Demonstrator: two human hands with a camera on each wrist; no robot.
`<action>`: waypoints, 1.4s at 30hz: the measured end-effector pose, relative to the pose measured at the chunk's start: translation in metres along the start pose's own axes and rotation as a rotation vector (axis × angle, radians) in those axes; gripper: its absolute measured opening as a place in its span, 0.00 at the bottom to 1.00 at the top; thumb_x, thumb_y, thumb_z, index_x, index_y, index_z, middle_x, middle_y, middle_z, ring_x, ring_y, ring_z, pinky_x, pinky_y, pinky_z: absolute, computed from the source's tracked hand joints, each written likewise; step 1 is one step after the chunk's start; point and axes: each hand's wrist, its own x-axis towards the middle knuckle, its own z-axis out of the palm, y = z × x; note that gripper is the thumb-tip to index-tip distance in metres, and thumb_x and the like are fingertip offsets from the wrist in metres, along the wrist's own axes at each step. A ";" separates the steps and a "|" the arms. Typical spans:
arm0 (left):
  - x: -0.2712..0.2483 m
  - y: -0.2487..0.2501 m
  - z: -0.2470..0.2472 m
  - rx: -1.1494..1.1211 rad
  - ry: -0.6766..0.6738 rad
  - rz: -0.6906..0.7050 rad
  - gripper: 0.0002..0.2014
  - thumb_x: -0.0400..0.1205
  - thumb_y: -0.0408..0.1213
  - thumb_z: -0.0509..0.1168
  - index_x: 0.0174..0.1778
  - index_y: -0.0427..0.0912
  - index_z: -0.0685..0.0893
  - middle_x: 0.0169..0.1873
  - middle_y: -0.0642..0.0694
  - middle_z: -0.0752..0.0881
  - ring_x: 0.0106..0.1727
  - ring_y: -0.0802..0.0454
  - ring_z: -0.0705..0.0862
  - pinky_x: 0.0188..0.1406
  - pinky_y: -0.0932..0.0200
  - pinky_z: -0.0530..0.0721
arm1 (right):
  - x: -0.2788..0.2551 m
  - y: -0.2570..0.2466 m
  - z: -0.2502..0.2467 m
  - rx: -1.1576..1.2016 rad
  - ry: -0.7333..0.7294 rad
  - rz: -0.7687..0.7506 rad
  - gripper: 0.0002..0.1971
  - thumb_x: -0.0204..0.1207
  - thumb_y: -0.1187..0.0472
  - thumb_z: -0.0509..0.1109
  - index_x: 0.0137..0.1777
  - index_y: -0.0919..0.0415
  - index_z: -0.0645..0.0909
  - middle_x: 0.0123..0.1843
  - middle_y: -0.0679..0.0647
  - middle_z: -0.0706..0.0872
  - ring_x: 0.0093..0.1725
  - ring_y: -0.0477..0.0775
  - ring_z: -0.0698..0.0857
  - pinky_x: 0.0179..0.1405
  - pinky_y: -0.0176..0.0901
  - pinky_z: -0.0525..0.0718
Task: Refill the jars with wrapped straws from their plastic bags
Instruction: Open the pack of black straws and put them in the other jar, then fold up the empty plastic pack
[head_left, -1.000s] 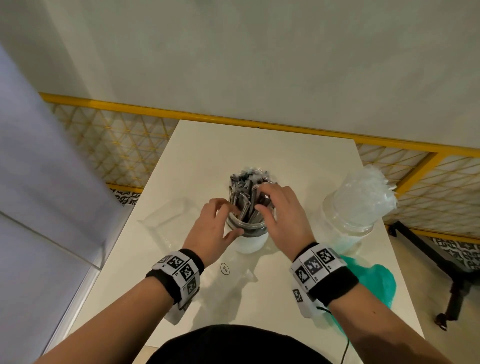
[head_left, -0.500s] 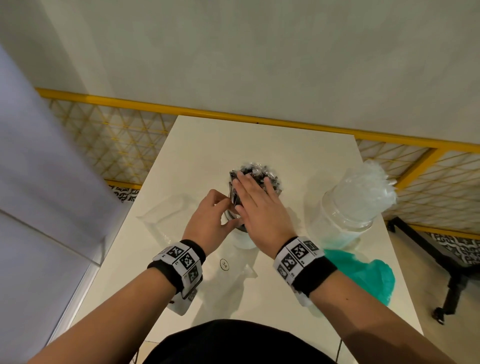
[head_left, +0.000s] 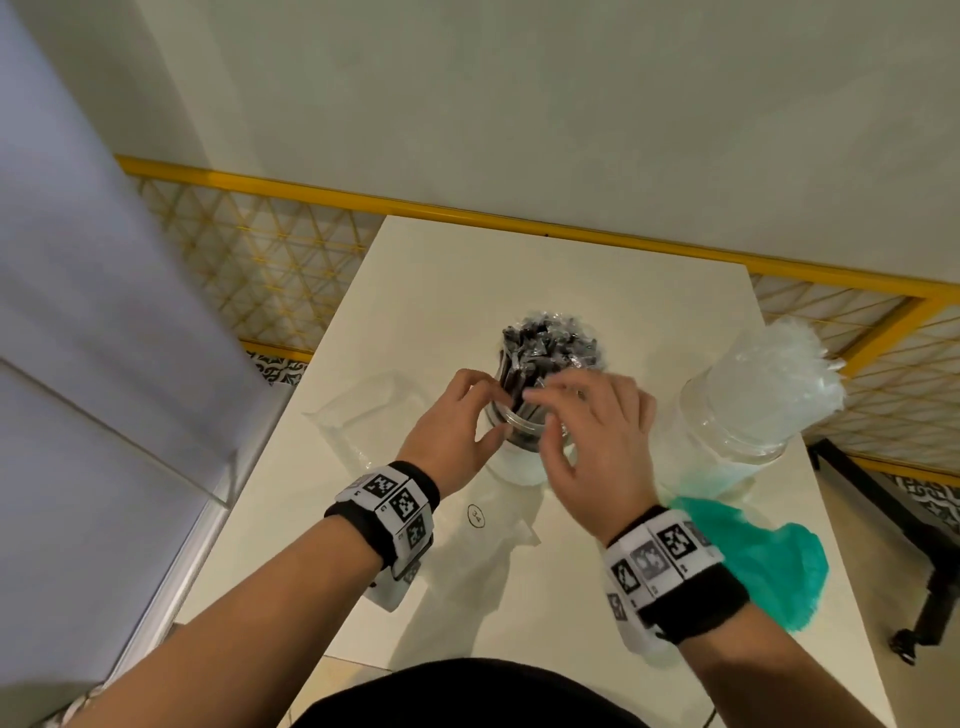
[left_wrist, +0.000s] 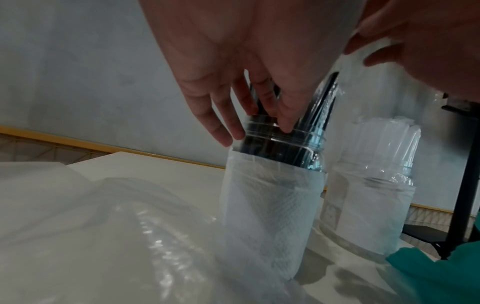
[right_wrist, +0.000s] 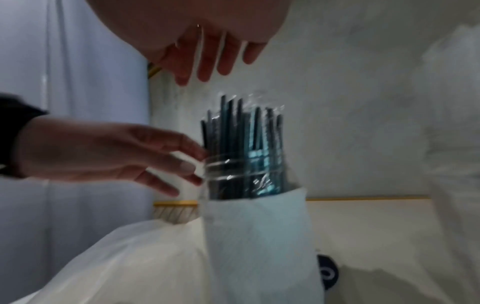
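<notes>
A clear jar (left_wrist: 272, 205) with white paper round its body stands mid-table, packed with black wrapped straws (head_left: 550, 343) that stick out above its rim. My left hand (head_left: 488, 400) touches the jar's threaded neck from the left with spread, nearly straight fingers (left_wrist: 285, 123). My right hand (head_left: 550, 400) hovers over the near side of the straws (right_wrist: 244, 144). Its fingers (right_wrist: 205, 72) hang relaxed above the tips and hold nothing. A second jar (head_left: 727, 441) to the right is full of clear-wrapped straws (head_left: 779, 374).
An empty clear plastic bag (head_left: 363, 415) lies left of the jar and another (head_left: 493, 545) in front of it. A green bag (head_left: 753, 561) lies at the table's (head_left: 519, 270) right front. A yellow-framed mesh rail (head_left: 270, 270) runs behind.
My right hand went from reaching among the straws to pressing flat on their tops, and now it has lifted off and drawn back. The left hand stays at the jar's neck.
</notes>
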 end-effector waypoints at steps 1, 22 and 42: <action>-0.005 -0.004 -0.004 -0.017 -0.022 -0.008 0.15 0.80 0.42 0.67 0.62 0.52 0.76 0.62 0.56 0.75 0.55 0.60 0.81 0.51 0.57 0.83 | -0.007 -0.007 0.004 0.091 -0.025 -0.042 0.11 0.72 0.63 0.62 0.50 0.53 0.83 0.50 0.50 0.85 0.52 0.51 0.77 0.52 0.47 0.72; -0.087 -0.085 -0.040 0.403 -0.317 -0.247 0.37 0.69 0.47 0.75 0.74 0.61 0.70 0.72 0.46 0.65 0.70 0.45 0.64 0.62 0.50 0.80 | -0.065 -0.016 0.072 0.496 -0.857 0.467 0.08 0.80 0.60 0.66 0.57 0.51 0.81 0.58 0.48 0.88 0.58 0.51 0.84 0.60 0.44 0.78; -0.052 0.022 -0.051 -0.607 -0.370 -0.017 0.13 0.70 0.53 0.71 0.29 0.49 0.82 0.35 0.56 0.74 0.35 0.61 0.75 0.35 0.70 0.69 | -0.061 -0.025 0.011 1.439 -0.435 0.974 0.21 0.61 0.61 0.79 0.50 0.68 0.75 0.47 0.62 0.84 0.46 0.55 0.84 0.51 0.46 0.81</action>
